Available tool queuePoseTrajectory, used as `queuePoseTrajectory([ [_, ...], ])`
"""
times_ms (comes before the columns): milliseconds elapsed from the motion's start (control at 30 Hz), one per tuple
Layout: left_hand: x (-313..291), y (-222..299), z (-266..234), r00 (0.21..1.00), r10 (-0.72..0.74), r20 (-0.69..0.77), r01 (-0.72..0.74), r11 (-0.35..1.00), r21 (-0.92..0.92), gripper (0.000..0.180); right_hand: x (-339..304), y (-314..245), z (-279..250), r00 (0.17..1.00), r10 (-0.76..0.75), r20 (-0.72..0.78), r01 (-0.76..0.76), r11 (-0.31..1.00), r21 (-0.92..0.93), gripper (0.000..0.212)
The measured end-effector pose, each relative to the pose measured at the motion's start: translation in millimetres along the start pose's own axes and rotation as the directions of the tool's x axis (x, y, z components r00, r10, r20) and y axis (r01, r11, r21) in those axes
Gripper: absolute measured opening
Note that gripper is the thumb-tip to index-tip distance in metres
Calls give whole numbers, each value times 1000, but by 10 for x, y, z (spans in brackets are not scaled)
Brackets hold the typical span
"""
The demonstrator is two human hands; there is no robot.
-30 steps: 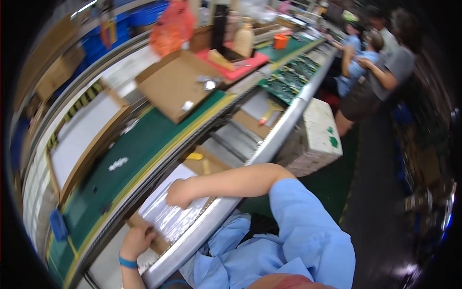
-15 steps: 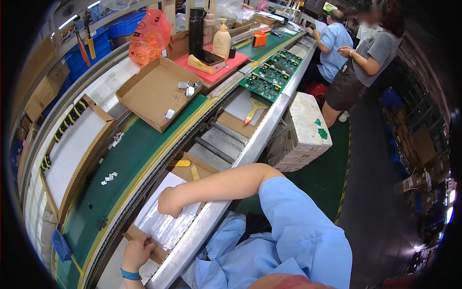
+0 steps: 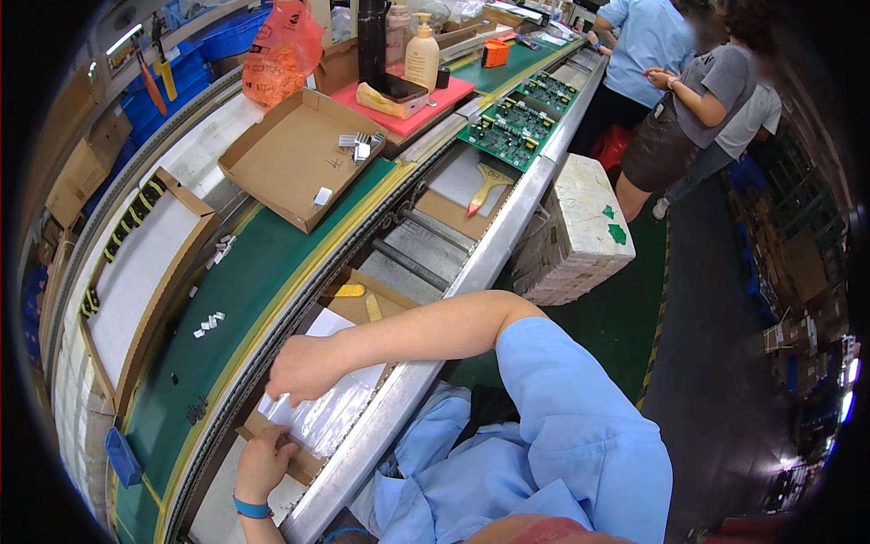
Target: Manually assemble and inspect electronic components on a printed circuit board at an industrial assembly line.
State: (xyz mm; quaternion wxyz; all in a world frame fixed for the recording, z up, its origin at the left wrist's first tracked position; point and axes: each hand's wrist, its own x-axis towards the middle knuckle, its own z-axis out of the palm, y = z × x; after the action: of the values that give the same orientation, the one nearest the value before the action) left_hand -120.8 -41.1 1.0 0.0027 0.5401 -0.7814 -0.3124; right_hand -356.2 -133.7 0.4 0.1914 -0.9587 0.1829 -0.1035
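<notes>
Your two bare hands work over a clear film on white paper, lying on cardboard between a metal rail and a dark chain track. The film's long axis appears to slant from lower left to upper right, roughly along the rail; your hands hide part of its outline.

Your left hand, a blue band at its wrist, curls at the film's lower-left end, thumb near bent fingers. Your right hand reaches across with fingers bent down over the far-left side. Whether either hand pinches the film, you cannot tell from this view.

Beyond the track, a green belt carries small silver pieces and an open carton. Farther up the line, past bare rollers, lie a yellow-handled brush and green circuit boards.

To the right, a white block stands on a green floor beside a dark aisle; people stand near the line's far end.
</notes>
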Motion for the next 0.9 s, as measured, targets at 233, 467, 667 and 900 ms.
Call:
queuePoseTrajectory([
  [233, -6, 7, 14, 1000, 21, 5, -21, 1000, -18, 29, 136, 132, -88, 924, 301, -236, -13, 640, 768, 33],
  [467, -20, 31, 1, 1000, 4, 1, -4, 1000, -9, 29, 160, 429, -39, 836, 548, -20, -30, 82, 996, 38],
  [667, -1, -15, 22, 1000, 17, -4, -17, 999, -34, 29, 156, 448, -20, 837, 542, 79, 3, -148, 989, 44],
  [900, -4, 12, 8, 1000, 9, 10, -9, 1000, -25, 30, 129, 359, -168, 860, 508, 53, 71, -222, 973, 49],
])
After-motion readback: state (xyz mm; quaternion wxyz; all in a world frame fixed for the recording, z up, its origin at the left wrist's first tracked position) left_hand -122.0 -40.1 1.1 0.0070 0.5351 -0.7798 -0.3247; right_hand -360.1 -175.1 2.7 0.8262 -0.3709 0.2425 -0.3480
